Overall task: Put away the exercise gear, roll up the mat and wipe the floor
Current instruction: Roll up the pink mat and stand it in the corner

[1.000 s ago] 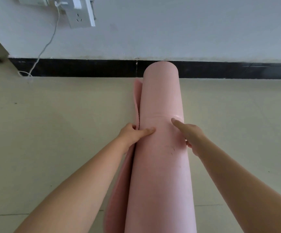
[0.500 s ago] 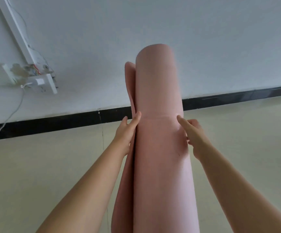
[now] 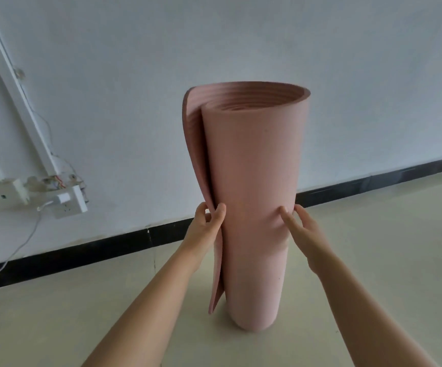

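Note:
A rolled pink exercise mat [image 3: 251, 186] stands upright on its end on the pale floor, a short way in front of the wall. Its spiral top end faces up and its loose outer flap hangs open along the left side. My left hand [image 3: 206, 223] pinches that flap's edge between thumb and fingers at about mid height. My right hand [image 3: 300, 226] grips the roll's right side, thumb pressing a dent into the front and fingers wrapped behind.
A white wall with a black skirting board [image 3: 95, 250] runs behind the mat. On the left a white socket [image 3: 67, 205] with a plugged charger hangs from the wall, its cable [image 3: 16, 250] trailing down to the floor. Pale floor [image 3: 373, 250] lies all around.
The mat has been tipped from lying along the floor to standing upright on its end. Both hands stayed on its sides; my left moved onto the loose flap's edge.

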Demonstrator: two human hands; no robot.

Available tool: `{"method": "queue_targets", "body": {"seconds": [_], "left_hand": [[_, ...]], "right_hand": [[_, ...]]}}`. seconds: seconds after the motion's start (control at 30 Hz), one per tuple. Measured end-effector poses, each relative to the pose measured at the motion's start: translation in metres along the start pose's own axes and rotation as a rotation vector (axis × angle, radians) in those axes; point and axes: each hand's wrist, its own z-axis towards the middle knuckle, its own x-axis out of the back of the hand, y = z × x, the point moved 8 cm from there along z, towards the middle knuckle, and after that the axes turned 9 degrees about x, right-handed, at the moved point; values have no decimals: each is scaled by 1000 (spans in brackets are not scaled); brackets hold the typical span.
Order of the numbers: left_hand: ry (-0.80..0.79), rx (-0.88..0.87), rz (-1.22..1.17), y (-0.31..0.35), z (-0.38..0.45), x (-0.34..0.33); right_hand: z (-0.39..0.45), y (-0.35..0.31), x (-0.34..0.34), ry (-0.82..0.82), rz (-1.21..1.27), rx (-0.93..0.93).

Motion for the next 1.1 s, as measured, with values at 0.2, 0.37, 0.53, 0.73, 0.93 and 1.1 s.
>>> {"method": "queue_targets", "body": {"seconds": [0.2, 0.37, 0.53, 0.73, 0.93, 1.1], "left_hand": [[31, -114, -36, 43, 6, 8], [-17, -162, 11, 103, 11, 5], [0, -86, 106, 146, 21, 15], [-85, 110, 238, 199, 27, 20], [10, 130, 728, 227, 49, -5], [68, 127, 963, 209, 65, -20]], "right_hand": [[11, -38, 31, 150, 75, 88], [43, -101, 66, 234, 156, 112], [75, -144, 78, 82, -216, -20], [98, -180, 70, -103, -693, -204], [118, -197, 40, -254, -1122, -75], [127, -169, 41, -297, -1165, -118]]}}
